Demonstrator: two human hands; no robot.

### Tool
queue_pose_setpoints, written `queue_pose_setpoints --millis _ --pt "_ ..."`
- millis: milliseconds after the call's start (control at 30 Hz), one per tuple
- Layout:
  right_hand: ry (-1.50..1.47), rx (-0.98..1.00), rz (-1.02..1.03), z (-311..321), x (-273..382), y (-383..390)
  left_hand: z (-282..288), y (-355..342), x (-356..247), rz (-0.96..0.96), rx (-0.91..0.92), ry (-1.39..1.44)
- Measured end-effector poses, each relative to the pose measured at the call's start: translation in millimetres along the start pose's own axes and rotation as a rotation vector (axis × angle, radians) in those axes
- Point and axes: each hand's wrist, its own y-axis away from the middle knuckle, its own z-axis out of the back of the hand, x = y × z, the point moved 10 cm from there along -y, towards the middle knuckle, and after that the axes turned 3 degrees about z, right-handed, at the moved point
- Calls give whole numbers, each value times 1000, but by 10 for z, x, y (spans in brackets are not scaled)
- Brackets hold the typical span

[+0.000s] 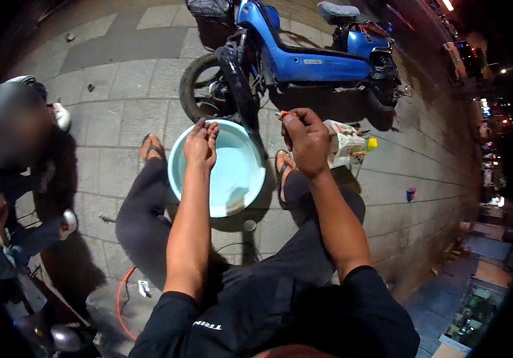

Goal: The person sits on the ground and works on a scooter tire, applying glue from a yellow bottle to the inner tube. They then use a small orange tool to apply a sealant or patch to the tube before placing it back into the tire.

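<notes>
My left hand (201, 146) is over the left part of a round, light turquoise basin (176, 170). Its fingers are stretched upward and slightly bent, with nothing visible in them. To the right of the basin, my right hand (309, 140) is raised and closed, pinching a small orange piece with a silvery tip (286, 114) between thumb and fingers. Most of that piece is hidden by the hand, so its kind is unclear. The basin stands on the paving between my sandalled feet, and its inside looks pale and smooth.
A blue electric scooter (316, 68) stands ahead, its front wheel (205, 89) just beyond the basin. Right of my right foot is a whitish container (341, 143) with tools and a yellow-capped item (372, 144). An orange hose (121, 304) curves at lower left; another person (14, 191) is at left.
</notes>
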Motion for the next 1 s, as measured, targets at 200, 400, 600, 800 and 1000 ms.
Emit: queue_pose_setpoints --millis 200,400,600,800,1000 --pt "-299 -86 -16 131 218 -85 -907 921 -1210 -48 236 -603" --pt "-441 28 -207 -49 -47 -233 -939 1255 -1225 -29 361 -497" --pt "-360 78 -293 -215 -155 -120 -1326 1245 -912 -31 336 -529" --pt "-102 166 -38 -431 -90 -94 -1567 1235 -674 120 409 -459" --pt "-14 163 83 -520 59 -65 -1596 1226 -655 139 423 -382"
